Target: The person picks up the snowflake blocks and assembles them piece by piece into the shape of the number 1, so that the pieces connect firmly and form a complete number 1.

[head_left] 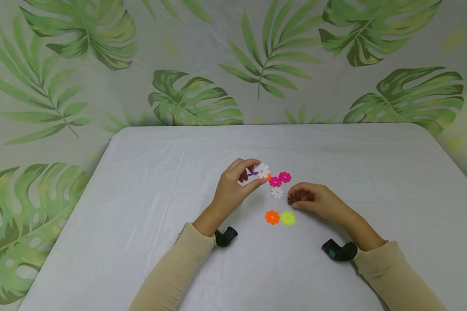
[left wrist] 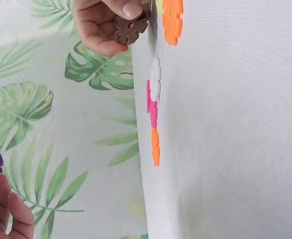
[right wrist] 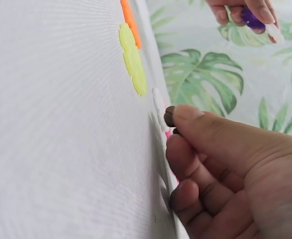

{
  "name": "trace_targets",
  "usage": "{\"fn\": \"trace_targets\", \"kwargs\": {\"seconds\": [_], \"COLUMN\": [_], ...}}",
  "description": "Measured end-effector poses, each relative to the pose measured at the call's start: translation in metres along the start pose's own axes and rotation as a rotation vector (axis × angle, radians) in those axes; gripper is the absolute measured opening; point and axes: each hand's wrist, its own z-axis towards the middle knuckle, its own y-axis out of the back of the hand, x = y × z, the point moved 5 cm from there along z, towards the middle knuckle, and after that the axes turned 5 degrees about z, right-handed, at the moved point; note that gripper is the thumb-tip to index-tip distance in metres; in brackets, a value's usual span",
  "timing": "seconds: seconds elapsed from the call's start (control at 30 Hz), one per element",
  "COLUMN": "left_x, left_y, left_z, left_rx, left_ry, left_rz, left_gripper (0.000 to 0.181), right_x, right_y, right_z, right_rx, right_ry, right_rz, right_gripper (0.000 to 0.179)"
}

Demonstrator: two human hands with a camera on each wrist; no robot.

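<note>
My left hand point(head_left: 235, 179) grips a white notched disc point(head_left: 262, 170) and a purple notched disc point(head_left: 250, 175) above the table. The purple one stands edge-on against the white one in the head view. Between thumb and fingers, my right hand point(head_left: 320, 201) pinches a brown notched disc point(head_left: 294, 198), seen flat-on in the left wrist view point(left wrist: 130, 31). Between the hands lie two pink discs point(head_left: 274, 182) and another white disc point(head_left: 277, 192). An orange disc point(head_left: 269, 177) is partly hidden behind the left hand's white disc.
Nearer the person, an orange disc point(head_left: 272, 217) and a yellow disc point(head_left: 288, 218) lie side by side on the white-covered table point(head_left: 148, 194). Black wrist cameras point(head_left: 226, 236) sit by both sleeves. A leaf-patterned backdrop point(head_left: 194, 99) rises behind the table's far edge.
</note>
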Motion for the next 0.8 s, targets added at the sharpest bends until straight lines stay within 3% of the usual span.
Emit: {"fn": "trace_targets", "kwargs": {"seconds": [0.3, 0.8], "left_x": [0.001, 0.001], "left_y": [-0.001, -0.001], "left_z": [0.0, -0.001], "left_rx": [0.007, 0.01], "left_ry": [0.006, 0.009], "left_rz": [0.003, 0.0], "left_gripper": [0.039, 0.038], "right_x": [0.013, 0.052], "right_y": [0.009, 0.03], "right_z": [0.0, 0.013], "right_rx": [-0.066, -0.175], "right_ry": [0.006, 0.176], "right_rz": [0.07, 0.056], "right_gripper": [0.027, 0.028]}}
